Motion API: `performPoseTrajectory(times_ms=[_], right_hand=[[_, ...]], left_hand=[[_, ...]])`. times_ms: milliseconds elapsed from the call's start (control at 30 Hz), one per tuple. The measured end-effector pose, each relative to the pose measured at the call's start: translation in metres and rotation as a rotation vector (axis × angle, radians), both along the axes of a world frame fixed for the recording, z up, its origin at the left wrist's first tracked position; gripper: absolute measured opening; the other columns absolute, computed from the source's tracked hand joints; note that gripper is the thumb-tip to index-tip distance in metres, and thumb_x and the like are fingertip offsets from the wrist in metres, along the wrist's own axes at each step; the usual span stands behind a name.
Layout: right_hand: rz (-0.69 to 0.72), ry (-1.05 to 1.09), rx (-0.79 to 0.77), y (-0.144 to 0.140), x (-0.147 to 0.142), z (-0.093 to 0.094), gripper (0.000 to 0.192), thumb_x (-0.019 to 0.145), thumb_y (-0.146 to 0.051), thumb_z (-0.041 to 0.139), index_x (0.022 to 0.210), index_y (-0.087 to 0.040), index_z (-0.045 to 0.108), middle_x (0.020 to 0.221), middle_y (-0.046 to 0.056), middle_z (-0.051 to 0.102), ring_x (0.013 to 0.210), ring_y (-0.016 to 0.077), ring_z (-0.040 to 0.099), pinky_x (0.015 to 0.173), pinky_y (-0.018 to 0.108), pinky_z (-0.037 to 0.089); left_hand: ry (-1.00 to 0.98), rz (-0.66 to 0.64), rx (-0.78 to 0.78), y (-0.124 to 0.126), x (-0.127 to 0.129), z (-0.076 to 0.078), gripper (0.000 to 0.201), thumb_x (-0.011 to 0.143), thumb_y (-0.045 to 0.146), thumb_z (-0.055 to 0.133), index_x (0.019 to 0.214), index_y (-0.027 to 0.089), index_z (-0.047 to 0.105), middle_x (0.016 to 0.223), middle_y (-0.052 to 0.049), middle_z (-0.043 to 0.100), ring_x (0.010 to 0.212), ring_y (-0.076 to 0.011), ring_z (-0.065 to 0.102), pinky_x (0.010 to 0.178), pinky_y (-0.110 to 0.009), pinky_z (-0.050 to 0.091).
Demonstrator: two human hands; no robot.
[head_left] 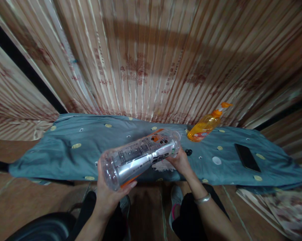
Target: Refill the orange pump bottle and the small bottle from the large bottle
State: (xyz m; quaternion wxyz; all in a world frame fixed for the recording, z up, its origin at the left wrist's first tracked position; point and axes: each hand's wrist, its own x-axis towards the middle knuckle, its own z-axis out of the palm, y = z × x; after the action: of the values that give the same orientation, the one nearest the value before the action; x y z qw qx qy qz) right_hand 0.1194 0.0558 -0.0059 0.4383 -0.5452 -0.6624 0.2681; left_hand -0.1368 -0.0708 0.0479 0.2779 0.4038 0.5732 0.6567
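Note:
I hold a large clear plastic bottle point(138, 155) on its side over the front edge of a blue-grey patterned cloth point(65, 150). My left hand point(108, 190) grips the bottle's base, which points toward me. My right hand point(179, 160) holds the neck end, farther away. The bottle has a silver and orange label with black print. A small black cap-like object point(188, 152) lies on the cloth just right of my right hand, and a white round lid point(216, 160) lies farther right.
An orange pump bottle point(206, 125) stands tilted at the back of the cloth. A black phone point(246, 157) lies flat at the right. Striped curtains point(151, 60) hang behind. My feet and a brown floor point(40, 201) show below.

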Motion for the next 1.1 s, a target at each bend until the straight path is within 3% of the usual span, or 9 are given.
performPoseTrajectory(times_ms=[167,333,633,1100], right_hand=[[-0.008,-0.005,-0.027,-0.001,0.0,0.002,0.071,0.069,-0.048,0.077,0.128,-0.013,0.059,0.115,0.02,0.078,0.101,0.0371,0.077,0.089,0.053,0.064],[-0.02,-0.011,-0.037,-0.001,0.001,0.003,0.075,0.067,-0.046,0.078,0.131,-0.013,0.058,0.115,0.02,0.078,0.103,0.0384,0.077,0.089,0.053,0.064],[0.003,0.013,-0.027,-0.002,0.0,0.002,0.069,0.069,-0.044,0.078,0.128,-0.014,0.059,0.116,0.019,0.078,0.103,0.0365,0.077,0.092,0.053,0.062],[-0.011,0.022,-0.051,-0.002,-0.002,0.006,0.062,0.068,-0.046,0.077,0.119,-0.016,0.062,0.112,0.019,0.079,0.097,0.0378,0.078,0.087,0.054,0.064]], left_hand=[[0.041,0.012,-0.004,-0.001,0.003,0.005,0.098,0.04,0.033,0.1,0.13,0.03,0.061,0.126,-0.006,0.068,0.119,-0.0398,0.067,0.106,-0.06,0.054],[-0.031,0.028,0.031,-0.002,0.012,0.014,0.088,0.048,0.033,0.098,0.128,0.031,0.064,0.127,-0.005,0.068,0.125,-0.0388,0.064,0.113,-0.061,0.048],[0.035,-0.003,0.06,0.0,0.003,0.005,0.091,0.047,0.039,0.099,0.129,0.03,0.062,0.128,-0.008,0.066,0.124,-0.0403,0.064,0.11,-0.065,0.048],[0.065,-0.047,0.069,0.001,0.003,0.005,0.09,0.049,0.037,0.099,0.13,0.03,0.06,0.127,-0.009,0.066,0.122,-0.0398,0.066,0.113,-0.068,0.044]])
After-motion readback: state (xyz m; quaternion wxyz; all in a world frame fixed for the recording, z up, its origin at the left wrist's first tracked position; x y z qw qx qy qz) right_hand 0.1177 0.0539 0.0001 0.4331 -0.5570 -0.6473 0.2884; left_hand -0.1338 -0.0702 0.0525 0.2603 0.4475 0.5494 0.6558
